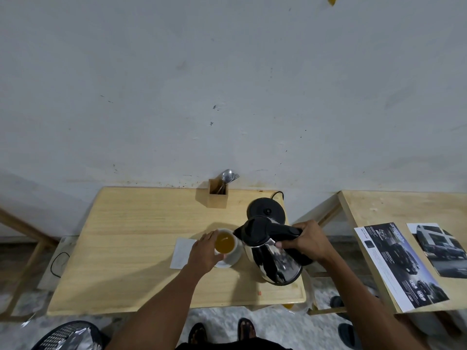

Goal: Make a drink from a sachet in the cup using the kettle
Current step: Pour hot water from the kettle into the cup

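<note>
A white cup (233, 250) stands on a white saucer (228, 263) on the wooden table (131, 248), filled with amber-yellow liquid. My left hand (206, 252) wraps the cup's left side. My right hand (307, 242) grips the black handle of the steel kettle (274, 258), which is lifted and tilted left, its black spout over the cup's right rim. A white sachet or paper (180, 252) lies flat just left of the cup, partly under my left hand.
The kettle's black round base (266, 210) with its cord sits behind the cup. A wooden holder (217, 195) with spoons and a fork stands at the wall. A second wooden table (394, 213) on the right carries printed brochures (401, 266). A dark mesh bin (68, 335) stands lower left.
</note>
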